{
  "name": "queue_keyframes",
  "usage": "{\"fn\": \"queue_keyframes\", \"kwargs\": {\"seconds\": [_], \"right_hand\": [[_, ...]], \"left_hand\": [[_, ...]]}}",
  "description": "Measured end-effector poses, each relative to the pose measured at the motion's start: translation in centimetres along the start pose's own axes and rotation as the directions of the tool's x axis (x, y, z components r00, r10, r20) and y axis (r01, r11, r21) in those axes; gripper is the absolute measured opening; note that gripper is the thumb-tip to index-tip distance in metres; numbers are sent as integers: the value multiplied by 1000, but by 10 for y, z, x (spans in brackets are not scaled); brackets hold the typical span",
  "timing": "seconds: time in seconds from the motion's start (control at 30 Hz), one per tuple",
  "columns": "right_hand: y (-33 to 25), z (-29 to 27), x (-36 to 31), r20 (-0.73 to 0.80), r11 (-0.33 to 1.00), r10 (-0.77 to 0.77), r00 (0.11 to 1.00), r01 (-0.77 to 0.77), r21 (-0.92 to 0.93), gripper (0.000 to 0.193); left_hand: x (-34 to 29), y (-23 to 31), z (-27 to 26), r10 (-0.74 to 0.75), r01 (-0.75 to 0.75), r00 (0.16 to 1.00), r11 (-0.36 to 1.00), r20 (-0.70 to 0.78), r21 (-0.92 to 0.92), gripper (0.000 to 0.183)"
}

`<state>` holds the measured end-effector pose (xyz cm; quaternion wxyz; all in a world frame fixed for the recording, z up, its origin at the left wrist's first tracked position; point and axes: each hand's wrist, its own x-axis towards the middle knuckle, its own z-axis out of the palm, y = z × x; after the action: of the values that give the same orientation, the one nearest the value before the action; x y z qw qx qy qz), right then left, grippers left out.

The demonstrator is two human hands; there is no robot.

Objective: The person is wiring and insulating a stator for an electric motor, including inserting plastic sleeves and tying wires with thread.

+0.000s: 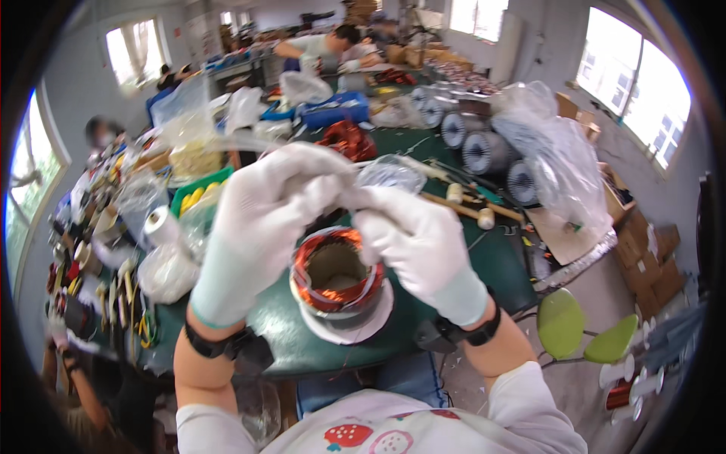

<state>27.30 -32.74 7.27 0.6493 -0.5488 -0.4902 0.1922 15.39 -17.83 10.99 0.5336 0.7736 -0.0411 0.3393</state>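
My left hand (276, 200), in a white knitted glove, is raised over the table with its fingers bent inward. Beside it, my right hand (412, 242), gloved alike, has thumb and fingers pinched together. The fingertips of both meet or nearly meet; whatever they pinch is too small or hidden to name. Just below them stands a motor stator (336, 276), a ring with orange-red copper wire coils around its upper rim and a hollow middle. It rests on a white round pad (355, 331) on the green tabletop (276, 333). A thin wire trails from it toward the near edge.
Wire spools (484, 151) and a clear plastic sheet (556, 166) lie at the right back, near mallets (486, 219). Another copper coil bundle (348, 140) sits behind my hands. Scissors (147, 327), a white thread cone (161, 225) and bags crowd the left. Co-workers are nearby.
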Motion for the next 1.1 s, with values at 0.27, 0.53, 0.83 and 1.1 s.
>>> {"fn": "queue_keyframes", "kwargs": {"seconds": [0.27, 0.53, 0.83, 1.1], "right_hand": [[25, -19, 4, 181, 995, 67, 981, -51, -91, 23], [85, -23, -4, 246, 917, -77, 966, 166, -363, 20], [118, -23, -29, 71, 764, -337, 939, 316, -562, 17], [122, -36, -54, -208, 955, -75, 975, 11, -296, 24]], "left_hand": [[-5, -10, 3, -248, 241, 965, 966, 84, 89, 18], [-8, -35, 17, -234, 122, 948, 895, 217, 429, 15], [-22, -68, 34, -354, 247, 913, 874, 201, 418, 13], [-29, -89, 31, -422, 141, 857, 745, 297, 652, 16]]}}
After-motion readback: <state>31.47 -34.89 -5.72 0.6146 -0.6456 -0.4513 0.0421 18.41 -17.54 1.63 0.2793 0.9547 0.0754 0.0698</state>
